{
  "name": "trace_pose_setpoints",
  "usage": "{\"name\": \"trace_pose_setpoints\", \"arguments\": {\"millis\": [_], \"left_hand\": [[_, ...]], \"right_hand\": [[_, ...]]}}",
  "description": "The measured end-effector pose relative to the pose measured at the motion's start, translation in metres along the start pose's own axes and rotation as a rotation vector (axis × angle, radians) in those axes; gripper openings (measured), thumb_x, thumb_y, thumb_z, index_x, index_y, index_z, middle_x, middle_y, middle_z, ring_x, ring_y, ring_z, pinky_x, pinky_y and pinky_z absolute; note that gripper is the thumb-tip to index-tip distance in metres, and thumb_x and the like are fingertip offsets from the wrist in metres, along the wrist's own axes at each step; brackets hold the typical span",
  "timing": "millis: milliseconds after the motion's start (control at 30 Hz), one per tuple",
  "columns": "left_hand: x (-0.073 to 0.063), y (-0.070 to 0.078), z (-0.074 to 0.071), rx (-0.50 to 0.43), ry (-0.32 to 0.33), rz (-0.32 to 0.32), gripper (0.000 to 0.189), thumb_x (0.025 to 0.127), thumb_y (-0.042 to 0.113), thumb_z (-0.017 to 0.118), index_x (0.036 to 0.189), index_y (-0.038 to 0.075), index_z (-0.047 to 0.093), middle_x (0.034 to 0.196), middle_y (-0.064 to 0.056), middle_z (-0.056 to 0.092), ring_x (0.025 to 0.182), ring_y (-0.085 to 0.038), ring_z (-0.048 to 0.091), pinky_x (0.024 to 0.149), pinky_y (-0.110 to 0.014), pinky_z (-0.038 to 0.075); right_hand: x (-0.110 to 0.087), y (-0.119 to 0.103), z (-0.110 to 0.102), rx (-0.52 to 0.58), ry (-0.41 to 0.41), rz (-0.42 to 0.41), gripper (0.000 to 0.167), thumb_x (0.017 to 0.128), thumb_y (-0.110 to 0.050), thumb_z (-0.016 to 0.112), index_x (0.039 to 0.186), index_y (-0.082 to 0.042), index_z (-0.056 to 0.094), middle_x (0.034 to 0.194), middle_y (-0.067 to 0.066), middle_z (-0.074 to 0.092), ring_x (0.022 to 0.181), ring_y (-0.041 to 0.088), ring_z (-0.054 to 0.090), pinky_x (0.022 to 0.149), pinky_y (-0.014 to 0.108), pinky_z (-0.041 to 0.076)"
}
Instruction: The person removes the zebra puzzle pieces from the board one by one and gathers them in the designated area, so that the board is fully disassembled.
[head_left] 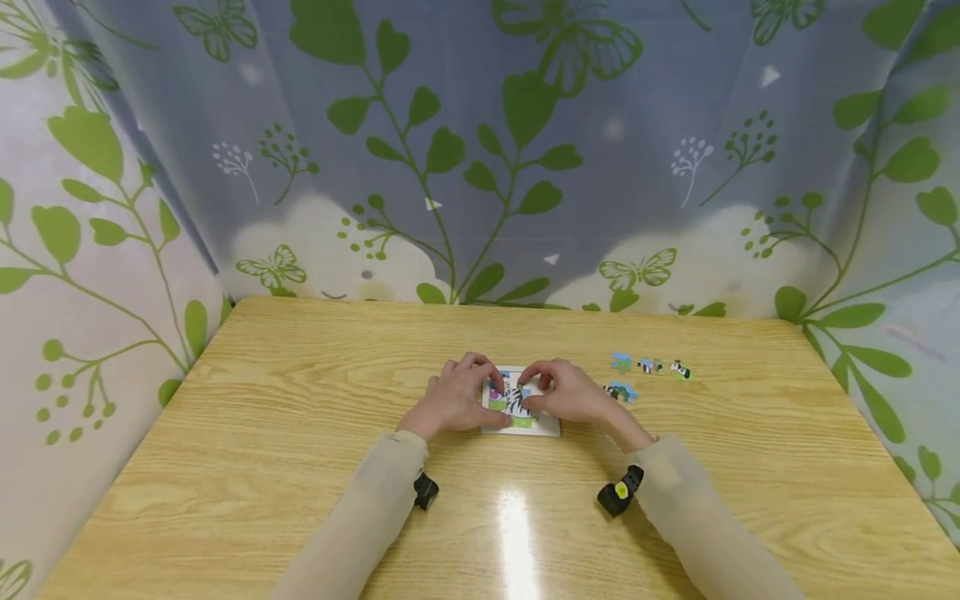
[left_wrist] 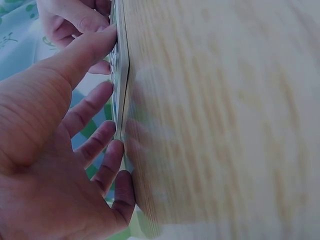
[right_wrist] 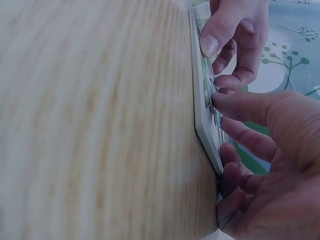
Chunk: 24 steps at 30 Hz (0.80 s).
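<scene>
A small white-bordered puzzle board (head_left: 550,428) lies flat on the table, with zebra-patterned puzzle pieces (head_left: 517,403) and a green strip in it. My left hand (head_left: 457,397) spans its left part, thumb at the lower side and index finger near the top. In the left wrist view, the left fingers (left_wrist: 95,107) are spread and touch the board's edge. From the right, my right hand (head_left: 566,390) reaches over the board and pinches a puzzle piece at the zebra's right side with thumb (right_wrist: 240,105) and index finger. The fingers partly hide that piece.
Right of the board lie several loose puzzle pieces: a blue-green one (head_left: 621,362), a blue-and-dark one (head_left: 649,366), a black-and-white one (head_left: 680,369) and a blue one (head_left: 621,392) close by the right hand. A leaf-patterned curtain (head_left: 480,167) borders the wooden table (head_left: 300,375).
</scene>
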<state>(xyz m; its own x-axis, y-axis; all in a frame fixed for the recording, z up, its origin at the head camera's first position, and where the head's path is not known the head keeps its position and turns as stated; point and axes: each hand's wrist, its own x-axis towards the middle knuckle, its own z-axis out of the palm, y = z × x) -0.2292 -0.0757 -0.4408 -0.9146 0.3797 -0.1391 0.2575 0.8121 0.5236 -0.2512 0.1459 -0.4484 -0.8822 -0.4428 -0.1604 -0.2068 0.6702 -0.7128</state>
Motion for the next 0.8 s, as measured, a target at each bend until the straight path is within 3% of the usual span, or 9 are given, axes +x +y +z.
{"name": "trace_pose_setpoints", "arguments": {"millis": [367,800], "left_hand": [[0.0016,0.0001,0.0002,0.016,-0.009,0.005,0.038,0.084,0.049,0.081,0.112,0.029,0.066,0.152,-0.003,0.044,0.129,-0.038,0.045,0.102,-0.062,0.040],[0.0017,0.0017,-0.0006,0.026,-0.005,-0.008,0.038,0.083,0.049,0.082,0.112,0.030,0.067,0.151,-0.002,0.044,0.130,-0.038,0.045,0.101,-0.060,0.041]], "right_hand": [[-0.0013,-0.0003,0.0016,0.062,0.008,0.037,0.027,0.091,-0.017,0.076,0.117,-0.015,0.070,0.099,0.008,0.060,0.081,0.020,0.051,0.069,0.032,0.041],[-0.0012,-0.0005,0.0034,0.121,0.044,-0.006,0.025,0.090,-0.012,0.076,0.113,-0.011,0.067,0.098,0.008,0.064,0.078,0.019,0.056,0.071,0.032,0.045]]}}
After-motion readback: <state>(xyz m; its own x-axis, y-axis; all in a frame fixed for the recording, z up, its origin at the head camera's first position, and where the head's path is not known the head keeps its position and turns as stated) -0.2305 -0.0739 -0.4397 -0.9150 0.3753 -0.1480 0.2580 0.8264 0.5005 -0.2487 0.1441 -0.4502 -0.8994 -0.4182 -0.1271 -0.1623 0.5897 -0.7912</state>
